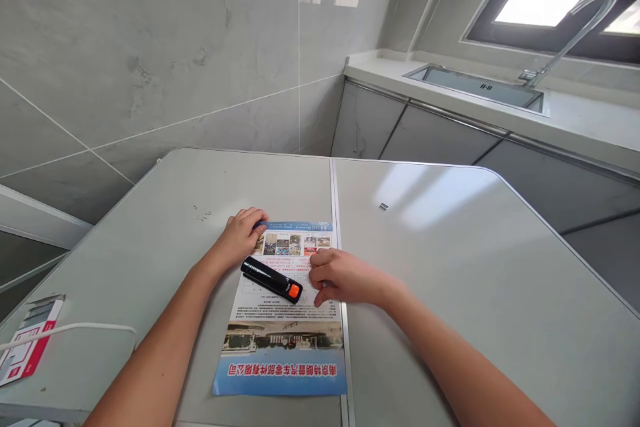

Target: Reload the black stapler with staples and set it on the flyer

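A printed leaflet (pixel 285 333) with photos and a blue band lies flat on a pale grey folding table (pixel 450 260). A black bar-shaped device with an orange end (pixel 271 279) lies across the leaflet's middle. My left hand (pixel 241 235) rests on the leaflet's far left corner, fingers curled and pressing the paper down. My right hand (pixel 336 275) sits on the leaflet's right side just beside the device's orange end, fingers curled under, touching the paper. Neither hand grips the device.
A red and white packet (pixel 27 347) with a white cable (pixel 70 330) lies at the table's near left edge. Grey tiled wall stands behind. A counter with a steel sink (pixel 475 85) and tap (pixel 575 30) runs along the right under a window.
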The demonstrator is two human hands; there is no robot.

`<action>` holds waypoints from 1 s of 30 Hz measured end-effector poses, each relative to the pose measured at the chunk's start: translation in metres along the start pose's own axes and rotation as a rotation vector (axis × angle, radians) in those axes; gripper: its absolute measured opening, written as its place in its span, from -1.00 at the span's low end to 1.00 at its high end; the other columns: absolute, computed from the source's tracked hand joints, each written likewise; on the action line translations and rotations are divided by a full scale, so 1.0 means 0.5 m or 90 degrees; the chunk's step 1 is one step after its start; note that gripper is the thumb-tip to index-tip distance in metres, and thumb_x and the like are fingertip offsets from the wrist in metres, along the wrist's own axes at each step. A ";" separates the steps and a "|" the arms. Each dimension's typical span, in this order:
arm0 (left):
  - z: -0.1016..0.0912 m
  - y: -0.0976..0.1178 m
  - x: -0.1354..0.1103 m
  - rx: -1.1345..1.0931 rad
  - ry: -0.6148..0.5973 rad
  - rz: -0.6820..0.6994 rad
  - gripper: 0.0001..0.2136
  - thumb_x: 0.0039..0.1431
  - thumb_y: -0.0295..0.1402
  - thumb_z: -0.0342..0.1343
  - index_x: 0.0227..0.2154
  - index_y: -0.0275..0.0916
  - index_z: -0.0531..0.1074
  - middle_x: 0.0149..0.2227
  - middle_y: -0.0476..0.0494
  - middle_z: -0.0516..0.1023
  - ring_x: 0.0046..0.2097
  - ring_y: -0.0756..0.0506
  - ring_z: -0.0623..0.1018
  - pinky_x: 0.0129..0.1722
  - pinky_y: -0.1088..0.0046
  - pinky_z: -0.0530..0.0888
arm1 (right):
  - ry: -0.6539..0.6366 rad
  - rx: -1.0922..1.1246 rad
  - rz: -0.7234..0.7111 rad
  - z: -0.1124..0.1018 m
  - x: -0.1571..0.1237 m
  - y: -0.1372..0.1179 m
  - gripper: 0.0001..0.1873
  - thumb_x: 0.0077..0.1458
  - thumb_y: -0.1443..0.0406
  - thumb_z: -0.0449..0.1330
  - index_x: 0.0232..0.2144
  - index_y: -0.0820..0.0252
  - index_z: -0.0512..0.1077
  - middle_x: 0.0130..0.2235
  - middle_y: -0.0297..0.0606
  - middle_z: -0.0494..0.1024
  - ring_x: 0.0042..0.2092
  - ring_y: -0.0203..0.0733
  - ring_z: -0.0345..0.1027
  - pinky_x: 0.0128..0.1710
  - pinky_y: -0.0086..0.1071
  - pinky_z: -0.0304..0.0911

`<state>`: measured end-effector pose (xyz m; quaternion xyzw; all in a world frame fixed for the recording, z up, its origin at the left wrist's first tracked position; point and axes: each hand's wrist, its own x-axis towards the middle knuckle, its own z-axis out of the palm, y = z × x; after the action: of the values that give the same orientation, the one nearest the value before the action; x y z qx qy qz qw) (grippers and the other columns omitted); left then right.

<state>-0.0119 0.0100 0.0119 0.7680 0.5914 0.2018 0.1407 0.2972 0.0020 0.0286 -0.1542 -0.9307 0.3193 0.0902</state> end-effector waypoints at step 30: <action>0.015 -0.009 0.002 0.049 0.078 -0.024 -0.85 0.17 -0.47 0.04 -0.23 -0.16 0.43 -0.12 -0.17 0.49 -0.06 -0.22 0.46 -0.07 0.22 0.33 | 0.586 -0.209 0.458 -0.081 -0.139 0.230 -0.70 0.18 0.21 0.11 -0.28 0.14 0.65 -0.16 -0.13 0.66 -0.15 -0.02 0.43 -0.04 -0.15 0.32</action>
<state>-0.0120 0.0123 0.0036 0.7478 0.6205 0.2226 0.0784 0.3997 0.0870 -0.0164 -0.5933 -0.7226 0.0822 0.3451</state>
